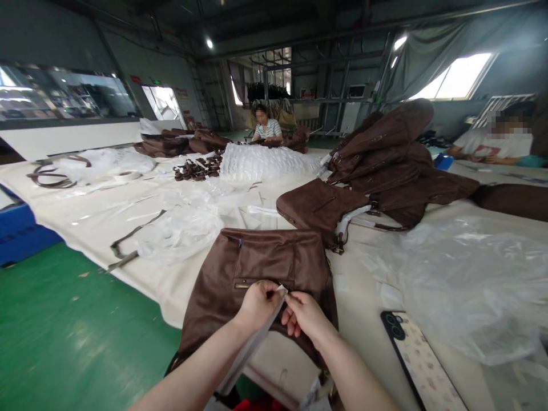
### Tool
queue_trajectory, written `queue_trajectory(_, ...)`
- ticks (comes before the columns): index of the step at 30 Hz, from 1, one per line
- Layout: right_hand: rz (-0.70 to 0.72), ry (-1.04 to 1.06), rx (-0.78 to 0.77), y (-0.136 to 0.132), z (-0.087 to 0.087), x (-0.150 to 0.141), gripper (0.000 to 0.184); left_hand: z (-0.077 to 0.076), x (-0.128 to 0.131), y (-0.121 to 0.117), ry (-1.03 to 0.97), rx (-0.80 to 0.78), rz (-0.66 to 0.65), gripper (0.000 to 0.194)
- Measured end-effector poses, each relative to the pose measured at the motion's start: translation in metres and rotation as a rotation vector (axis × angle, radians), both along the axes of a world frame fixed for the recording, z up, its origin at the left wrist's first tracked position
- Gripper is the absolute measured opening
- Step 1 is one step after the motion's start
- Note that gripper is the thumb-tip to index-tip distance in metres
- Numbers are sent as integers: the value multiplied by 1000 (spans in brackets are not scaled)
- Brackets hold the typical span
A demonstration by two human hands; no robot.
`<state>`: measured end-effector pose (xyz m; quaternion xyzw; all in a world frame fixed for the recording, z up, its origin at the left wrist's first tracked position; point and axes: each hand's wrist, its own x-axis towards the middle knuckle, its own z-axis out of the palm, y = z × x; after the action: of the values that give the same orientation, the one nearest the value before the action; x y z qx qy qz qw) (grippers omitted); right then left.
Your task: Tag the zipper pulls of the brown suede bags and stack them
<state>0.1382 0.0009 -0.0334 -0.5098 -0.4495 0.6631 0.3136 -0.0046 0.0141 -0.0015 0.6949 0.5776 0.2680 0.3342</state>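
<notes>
A brown leather-look handbag [268, 251] lies at the table's front edge, its zipped pocket facing up. Over it, my left hand [262, 302] is closed in a pinch on the upper end of a whitish wrapping strip [252, 348]. This strip runs down and left under my left forearm; whether a strap lies inside it I cannot tell. My right hand [302, 314] meets the left at the same end, thumb and index finger pinching it and the other fingers curled. The exact grip of both fingertips is partly hidden.
A patterned phone [419, 359] and clear plastic bags [475, 285] lie to the right. Another brown bag [321, 205] and a pile of bags [385, 160] stand behind. Clear plastic [180, 234] covers the left side. Two people sit across the table.
</notes>
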Motion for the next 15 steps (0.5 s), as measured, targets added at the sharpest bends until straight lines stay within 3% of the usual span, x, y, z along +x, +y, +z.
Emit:
queue_trajectory(4,-6,79,18,-1,0,0,52,1,-11,1,-64,-83,-73,36)
queue_trajectory(9,-32,90,47,1,-8,-4,52,2,-16,2,72,-67,-137,37)
queue_trajectory(11,-41,63,58,3,-11,-6,49,4,-15,-1,181,-12,-106,34)
queue_trajectory(15,-73,47,40,4,-13,-8,41,9,-10,-8,369,77,87,25)
